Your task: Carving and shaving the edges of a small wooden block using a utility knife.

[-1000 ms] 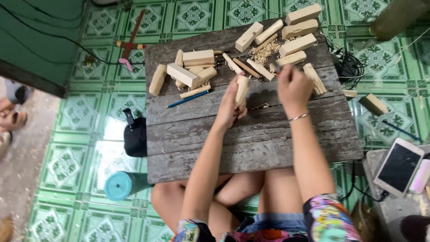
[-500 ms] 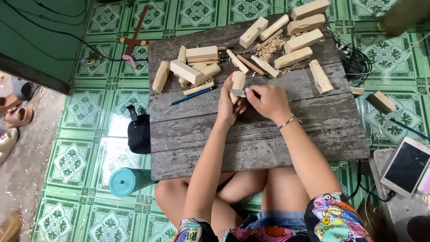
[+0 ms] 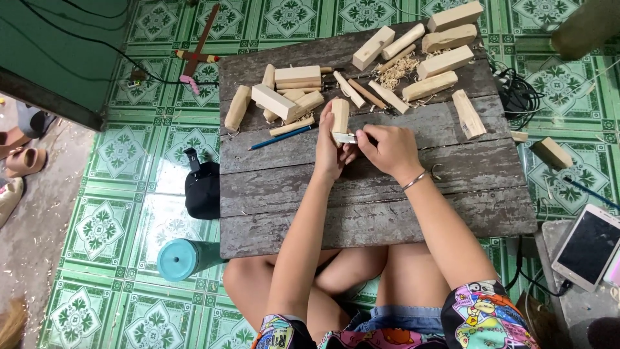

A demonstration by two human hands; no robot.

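Note:
My left hand point(image 3: 330, 154) grips a pale wooden block point(image 3: 340, 114) that stands upright above the weathered plank table point(image 3: 361, 200). My right hand point(image 3: 387, 147) holds a small knife point(image 3: 345, 137) whose blade lies against the lower end of that block. Both hands meet at the middle of the table. A blue pencil point(image 3: 282, 136) lies just left of my left hand. Several cut wooden blocks point(image 3: 284, 97) and sticks lie behind the hands, with a small heap of shavings point(image 3: 397, 70).
More blocks point(image 3: 445, 61) sit at the table's far right. A black bag point(image 3: 202, 189) and a teal cup point(image 3: 177, 258) stand on the green tiled floor at left. A tablet point(image 3: 589, 245) lies at right, cables point(image 3: 520, 97) beyond it. My crossed legs are under the table's near edge.
My right hand came back from the blocks at the far side and joined the left hand at the block, now with the knife against it. The view shifted slightly.

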